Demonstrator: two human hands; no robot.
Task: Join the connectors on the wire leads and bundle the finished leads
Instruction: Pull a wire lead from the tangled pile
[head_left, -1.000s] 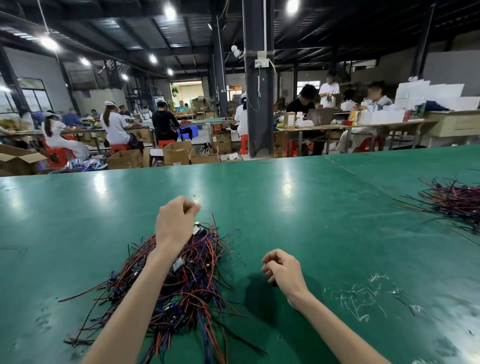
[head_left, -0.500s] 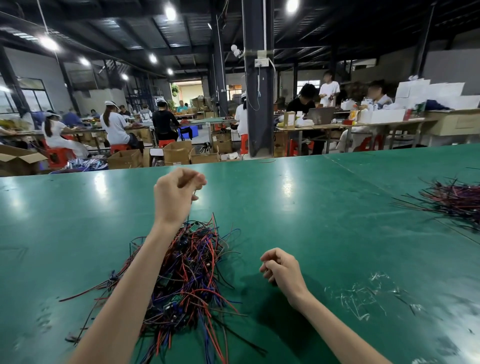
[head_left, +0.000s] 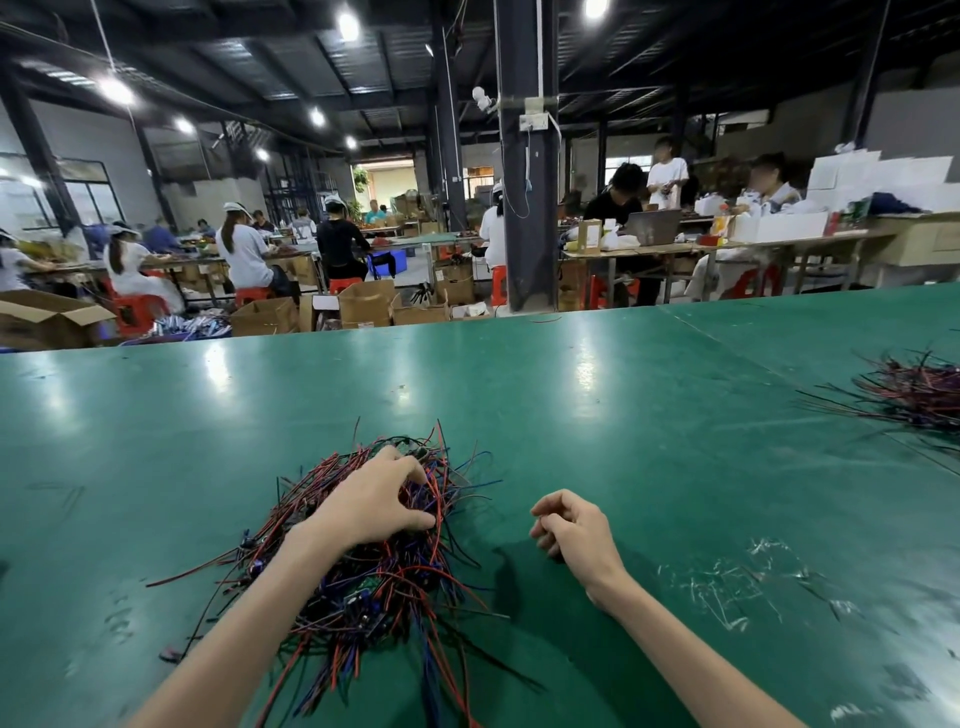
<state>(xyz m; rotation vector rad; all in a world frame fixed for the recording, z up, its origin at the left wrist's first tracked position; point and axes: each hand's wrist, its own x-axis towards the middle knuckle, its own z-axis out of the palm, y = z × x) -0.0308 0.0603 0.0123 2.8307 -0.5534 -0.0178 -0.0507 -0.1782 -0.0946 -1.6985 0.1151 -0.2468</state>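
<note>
Left hand (head_left: 371, 501) gripping wires (head_left: 395, 587) heaped near left, right hand (head_left: 574, 527) resting loosely curled, holding nothing, on table (head_left: 623, 415)

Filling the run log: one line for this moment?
left hand: grips wire pile | right hand: idle, loosely curled, on table

Left hand (head_left: 371, 501) covers the far middle of the near wire pile (head_left: 395, 582). Its fingertips are sunk among the leads, and whether they pinch one cannot be told. Connectors in the tangle are too small to tell joined from unjoined. Right hand (head_left: 571, 525) curls its fingers inward, hiding whatever may lie within. Both forearms run off the near edge. The far-right wire pile (head_left: 909, 387) is cut by the right edge.
</note>
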